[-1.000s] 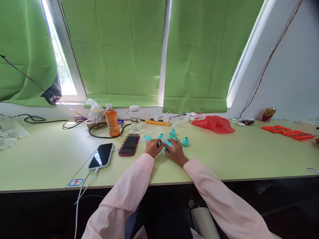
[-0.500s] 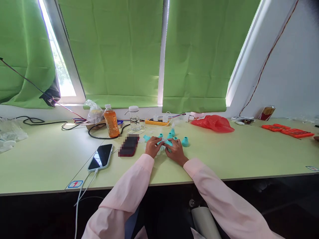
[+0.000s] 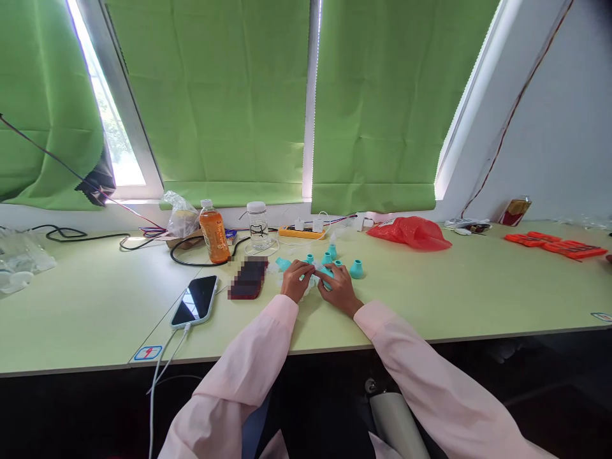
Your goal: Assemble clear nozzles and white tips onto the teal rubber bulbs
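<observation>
My left hand (image 3: pixel 297 279) is closed, thumb and fingertips pinched together near the tips of my right hand; what they pinch is too small and covered to name. Fingers of my right hand (image 3: pixel 338 288) curl round a teal cone-shaped plastic piece (image 3: pixel 327 278), partly hidden by them. Whitish see-through plastic bits lie around and under both hands. Beyond the fingers stand several similar teal pieces with narrow necks, among them one on the right (image 3: pixel 356 269) and one farther back (image 3: pixel 332 251). Another teal piece (image 3: pixel 283 264) lies tilted left of my left hand.
Left of my hands lie a dark red phone-like object (image 3: pixel 248 278) and a charging phone (image 3: pixel 194 302). Behind them stand an orange drink bottle (image 3: pixel 215 233) and a clear jar (image 3: pixel 259 228). A yellow power strip (image 3: pixel 301 233), red plastic bag (image 3: pixel 408 233) and orange cases (image 3: pixel 557 245) lie farther back.
The view has shifted slightly. Both hands stay together over the same spot, with only small finger movements; the teal pieces around them stand as before.
</observation>
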`<state>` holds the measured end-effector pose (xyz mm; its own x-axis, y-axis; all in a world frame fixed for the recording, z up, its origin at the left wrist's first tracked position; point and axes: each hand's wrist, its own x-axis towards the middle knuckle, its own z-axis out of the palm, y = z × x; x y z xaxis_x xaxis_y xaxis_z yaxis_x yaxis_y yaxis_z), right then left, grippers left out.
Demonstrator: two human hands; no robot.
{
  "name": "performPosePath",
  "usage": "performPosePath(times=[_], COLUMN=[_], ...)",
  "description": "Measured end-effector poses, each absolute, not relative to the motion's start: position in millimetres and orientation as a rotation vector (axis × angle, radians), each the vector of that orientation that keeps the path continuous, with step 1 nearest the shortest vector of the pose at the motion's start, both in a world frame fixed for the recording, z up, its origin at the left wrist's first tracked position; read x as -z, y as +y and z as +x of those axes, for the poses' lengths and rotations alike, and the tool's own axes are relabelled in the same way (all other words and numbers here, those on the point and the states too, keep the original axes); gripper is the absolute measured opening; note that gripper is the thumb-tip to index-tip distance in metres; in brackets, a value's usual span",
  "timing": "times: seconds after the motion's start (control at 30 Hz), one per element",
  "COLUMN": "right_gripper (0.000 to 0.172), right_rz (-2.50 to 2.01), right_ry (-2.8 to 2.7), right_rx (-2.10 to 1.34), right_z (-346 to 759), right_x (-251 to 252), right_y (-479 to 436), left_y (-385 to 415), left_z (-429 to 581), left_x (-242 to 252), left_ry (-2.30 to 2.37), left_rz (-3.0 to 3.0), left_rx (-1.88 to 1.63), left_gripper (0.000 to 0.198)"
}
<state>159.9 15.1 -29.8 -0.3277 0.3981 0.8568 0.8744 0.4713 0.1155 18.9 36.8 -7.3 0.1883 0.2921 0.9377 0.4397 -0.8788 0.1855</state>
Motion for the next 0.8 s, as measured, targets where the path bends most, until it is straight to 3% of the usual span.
performPosePath(times=[0.57,0.8], right_gripper=[0.028,0.028], right_rz=[-1.098,-1.143], right_ry=[-1.874,-1.724], right_rx=[0.748,0.682], right_z=[161.0,172.7], right_x=[23.3,16.6], right_y=[17.2,19.7], left_y=[27.4,39.0], left_z=[24.8,3.2], left_x=[2.9,-5.9], left_ry=[-0.985,-1.340], left_rz=[-2.332,-2.151], left_rx=[1.695,1.723], left_gripper=[0.011,0.010])
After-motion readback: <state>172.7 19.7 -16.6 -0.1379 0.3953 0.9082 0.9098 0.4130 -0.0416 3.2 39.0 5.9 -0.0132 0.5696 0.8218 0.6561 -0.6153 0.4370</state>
